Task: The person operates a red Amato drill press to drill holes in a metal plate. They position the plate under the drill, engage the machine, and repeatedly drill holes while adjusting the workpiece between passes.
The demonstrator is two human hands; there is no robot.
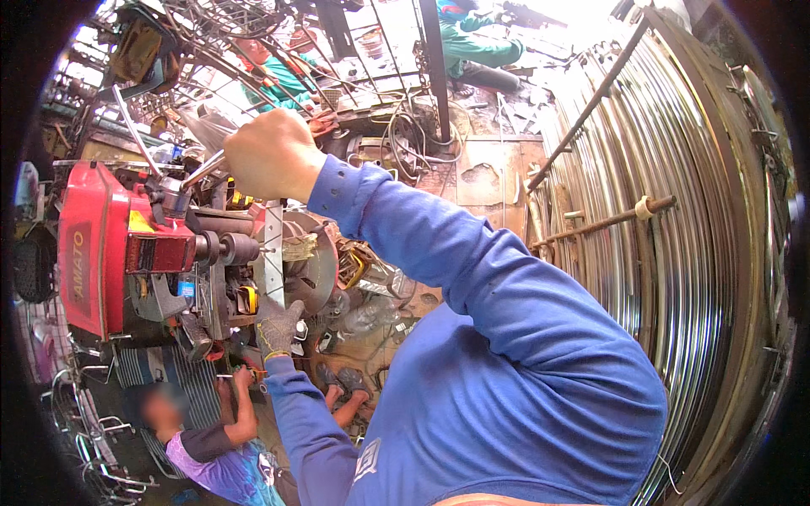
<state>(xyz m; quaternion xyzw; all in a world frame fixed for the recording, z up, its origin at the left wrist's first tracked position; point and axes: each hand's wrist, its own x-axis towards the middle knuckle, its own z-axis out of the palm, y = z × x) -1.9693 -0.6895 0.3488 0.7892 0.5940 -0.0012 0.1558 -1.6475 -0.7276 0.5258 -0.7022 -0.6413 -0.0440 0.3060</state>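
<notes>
My bare right hand (274,156) is closed around a metal feed lever (202,170) of a red drill press (89,249). Two more lever arms spread from the same hub. In a grey knitted glove, my left hand (277,327) grips the near end of a flat metal bar (270,274) with small holes along it. The chuck (240,248) faces the middle of that bar, and a thin drill bit points at it; whether the tip touches cannot be made out. Behind the bar sits a round metal table (316,270) with yellowish shavings or scraps on it.
Long shiny metal tubes (641,236) fill a rack on the right. A seated person (219,451) works close by at lower left. Two people in green (477,42) are at the far side. Bent metal frames (93,422) lie at the left; cables (413,139) hang beyond my right hand.
</notes>
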